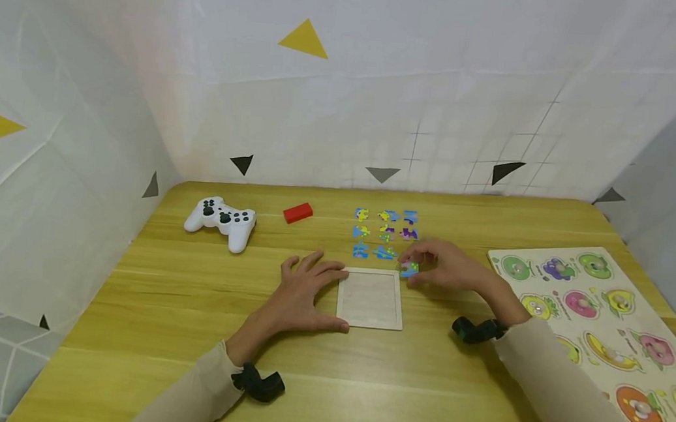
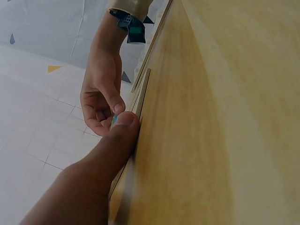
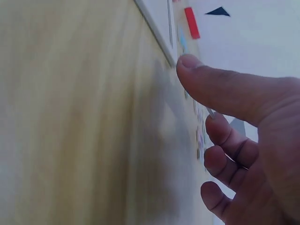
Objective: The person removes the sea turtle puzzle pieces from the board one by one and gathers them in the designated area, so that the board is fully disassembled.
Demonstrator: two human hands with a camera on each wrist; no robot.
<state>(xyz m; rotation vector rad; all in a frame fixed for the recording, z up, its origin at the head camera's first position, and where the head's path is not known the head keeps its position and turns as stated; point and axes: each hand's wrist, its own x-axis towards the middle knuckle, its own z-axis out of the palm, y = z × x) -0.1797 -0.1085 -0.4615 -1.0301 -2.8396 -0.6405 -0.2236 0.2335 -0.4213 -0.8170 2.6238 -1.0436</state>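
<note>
A shallow square puzzle frame (image 1: 400, 307) with a bare inside lies on the table. My left hand (image 1: 308, 294) is spread along its left side, thumb and fingertips touching the rim. At the frame's top right corner my right hand (image 1: 443, 265) pinches a colourful jigsaw piece (image 1: 409, 269) between thumb and fingers. In the left wrist view the piece is a small blue-green edge by the right thumb; in the right wrist view the thumb mostly hides it. Several loose jigsaw pieces (image 1: 386, 234), blue, yellow and purple, lie in rows behind the frame.
A white game controller (image 1: 223, 220) lies at the back left, with a red block (image 1: 298, 213) to its right. On the right side of the table (image 1: 360, 395) is a large wooden fruit puzzle board (image 1: 594, 333). A white patterned cloth (image 1: 344, 120) rises behind the table.
</note>
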